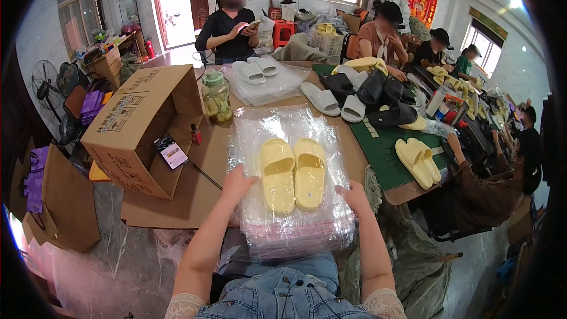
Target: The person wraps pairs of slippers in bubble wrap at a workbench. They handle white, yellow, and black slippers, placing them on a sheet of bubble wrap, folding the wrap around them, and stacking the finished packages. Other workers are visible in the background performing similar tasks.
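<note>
Lying between the hands, the yellow slippers (277, 168) look light and soft (their sides should suit a hold); the plastic bags (295, 233) beneath seem slippery. The left hand (238, 183) and right hand (353, 197) stand apart at the bags' side edges; whether they grip, I cannot tell. Brown tabletop (198, 204) gives room left of the left hand, before the box (144, 91).
</note>
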Demonstrator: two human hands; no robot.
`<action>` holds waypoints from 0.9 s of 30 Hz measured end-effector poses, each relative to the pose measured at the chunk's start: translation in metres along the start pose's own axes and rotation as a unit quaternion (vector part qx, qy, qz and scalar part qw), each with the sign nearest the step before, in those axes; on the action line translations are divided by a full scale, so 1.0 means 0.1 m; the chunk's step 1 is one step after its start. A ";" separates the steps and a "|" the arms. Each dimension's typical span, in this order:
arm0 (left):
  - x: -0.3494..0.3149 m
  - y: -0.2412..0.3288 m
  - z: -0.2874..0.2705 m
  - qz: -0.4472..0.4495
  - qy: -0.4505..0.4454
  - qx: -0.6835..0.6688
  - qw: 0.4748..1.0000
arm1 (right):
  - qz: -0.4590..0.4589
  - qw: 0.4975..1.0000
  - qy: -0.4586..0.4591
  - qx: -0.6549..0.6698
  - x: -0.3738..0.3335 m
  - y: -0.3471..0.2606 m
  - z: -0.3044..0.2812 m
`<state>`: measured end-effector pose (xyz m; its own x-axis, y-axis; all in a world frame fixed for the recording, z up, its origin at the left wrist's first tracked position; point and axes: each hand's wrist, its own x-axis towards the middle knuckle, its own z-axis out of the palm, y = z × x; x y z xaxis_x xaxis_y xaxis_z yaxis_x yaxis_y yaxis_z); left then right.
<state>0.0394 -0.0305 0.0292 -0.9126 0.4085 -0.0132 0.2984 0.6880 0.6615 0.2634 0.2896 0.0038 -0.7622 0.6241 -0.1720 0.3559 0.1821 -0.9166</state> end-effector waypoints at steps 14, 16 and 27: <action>0.89 -0.32 -0.24 0.083 0.074 -0.198 0.974 | -0.138 0.989 0.049 -0.031 0.60 -0.27 0.50; 0.89 -0.38 -0.22 0.039 0.036 -0.150 0.987 | -0.141 0.971 0.098 -0.167 0.74 -0.16 0.49; 0.45 -0.33 -0.29 -0.050 -0.006 -0.007 0.999 | 0.054 0.986 -0.044 -0.152 0.68 -0.52 0.32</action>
<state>-0.0191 -0.0521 0.0283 -0.9342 0.3454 -0.0892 0.2015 0.7173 0.6670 0.1759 0.2981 0.0279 -0.7500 0.5864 -0.3062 0.5734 0.3455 -0.7428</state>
